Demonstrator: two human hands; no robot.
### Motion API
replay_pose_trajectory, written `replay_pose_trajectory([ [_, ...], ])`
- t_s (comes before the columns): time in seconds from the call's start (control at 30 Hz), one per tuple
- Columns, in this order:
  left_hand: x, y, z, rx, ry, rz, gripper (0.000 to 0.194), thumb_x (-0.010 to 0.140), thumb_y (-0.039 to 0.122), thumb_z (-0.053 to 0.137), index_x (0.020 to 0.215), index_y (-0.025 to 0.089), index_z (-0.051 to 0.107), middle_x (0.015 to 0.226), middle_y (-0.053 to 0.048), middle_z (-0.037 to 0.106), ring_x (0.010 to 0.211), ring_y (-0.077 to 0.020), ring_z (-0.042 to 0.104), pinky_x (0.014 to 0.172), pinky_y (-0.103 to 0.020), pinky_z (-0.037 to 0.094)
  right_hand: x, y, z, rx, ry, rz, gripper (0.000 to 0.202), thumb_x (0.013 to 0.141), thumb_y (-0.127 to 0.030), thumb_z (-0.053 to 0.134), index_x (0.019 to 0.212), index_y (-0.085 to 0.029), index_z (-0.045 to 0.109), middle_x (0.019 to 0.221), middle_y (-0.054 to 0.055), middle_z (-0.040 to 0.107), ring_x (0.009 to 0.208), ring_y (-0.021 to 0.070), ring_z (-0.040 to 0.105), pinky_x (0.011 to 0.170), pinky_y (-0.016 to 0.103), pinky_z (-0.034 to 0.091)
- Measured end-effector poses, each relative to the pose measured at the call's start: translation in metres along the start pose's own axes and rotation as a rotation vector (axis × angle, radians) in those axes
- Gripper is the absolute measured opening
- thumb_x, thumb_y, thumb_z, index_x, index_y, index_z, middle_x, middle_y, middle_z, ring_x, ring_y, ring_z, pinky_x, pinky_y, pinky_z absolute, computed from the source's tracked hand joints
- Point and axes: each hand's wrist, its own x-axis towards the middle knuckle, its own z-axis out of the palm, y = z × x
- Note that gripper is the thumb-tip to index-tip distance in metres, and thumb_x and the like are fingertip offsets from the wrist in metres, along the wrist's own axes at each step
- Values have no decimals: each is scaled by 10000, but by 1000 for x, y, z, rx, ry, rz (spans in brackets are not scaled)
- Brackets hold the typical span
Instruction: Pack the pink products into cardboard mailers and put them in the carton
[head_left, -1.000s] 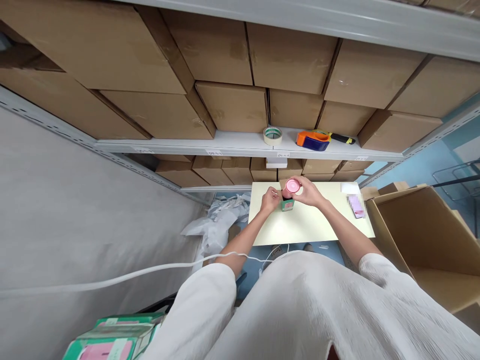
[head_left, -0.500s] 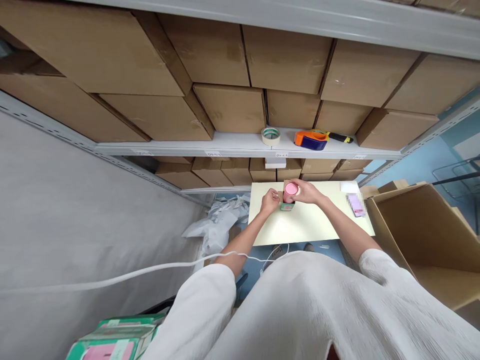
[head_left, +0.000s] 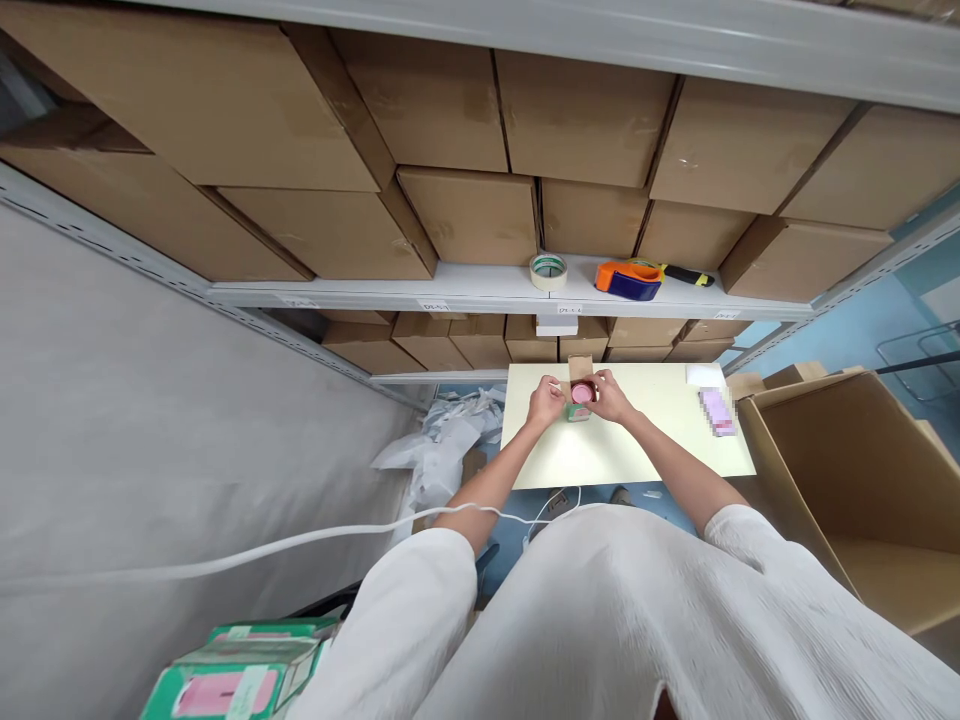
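A small green-and-pink cardboard box (head_left: 578, 412) stands on the pale table with its brown top flap (head_left: 580, 368) raised at the back. Sunk into its opening is a pink round-topped container (head_left: 582, 393); its lower part is hidden by the box. My right hand (head_left: 609, 397) has its fingers closed at the container's right rim. On the other side, my left hand (head_left: 547, 402) is closed in a pinch at the box's left side flap (head_left: 565, 390). A small pale bit shows by those fingertips, too small to name.
A tape roll (head_left: 548, 271), an orange-and-blue tape dispenser (head_left: 628, 280) and a cutter (head_left: 688, 275) lie on the shelf among cartons. A phone (head_left: 718, 411) is on the table's right. Beside it stands a large open carton (head_left: 780, 470). A white cable (head_left: 300, 540) crosses my left arm.
The pink container has gone down into the small box, with my right hand moving along. The raised back flap now shows more. My left hand stays by the box's left side.
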Motion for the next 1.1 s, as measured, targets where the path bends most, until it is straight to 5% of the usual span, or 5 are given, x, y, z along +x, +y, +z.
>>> replay_pose_trajectory([
  [0.13,0,-4,1,-66,-2,38,298,831,151,695,1085,274,597,849,18,744,880,-205,739,854,-302,538,-2,9,-1,135,36,13,711,881,-326,725,1553,-243,508,1469,148,542,1003,219,690,977,447,613],
  [0.27,3,-9,2,-107,8,52,196,921,200,619,1104,267,600,917,5,751,898,-194,740,866,-309,544,1,22,-3,210,138,102,567,960,-343,582,1514,-232,534,1353,130,656,899,208,686,941,457,616],
  [0.4,10,-14,8,-42,15,40,158,930,245,682,1069,258,609,928,-2,744,896,-199,728,870,-310,533,8,32,0,227,167,190,508,901,-317,642,1402,-240,621,1199,77,709,828,192,667,897,414,618],
  [0.8,28,-28,34,59,-27,92,506,834,145,762,1308,267,635,1004,1,680,808,-179,679,819,-309,533,17,37,10,269,111,195,608,710,-162,685,1312,-245,678,1134,39,642,705,140,578,793,359,598],
  [1.1,28,-30,35,-21,-28,146,356,776,66,708,1079,249,662,1150,-9,703,772,-149,645,819,-305,545,20,39,18,437,149,180,390,606,-211,620,988,-259,556,979,-17,659,696,146,559,675,298,538],
])
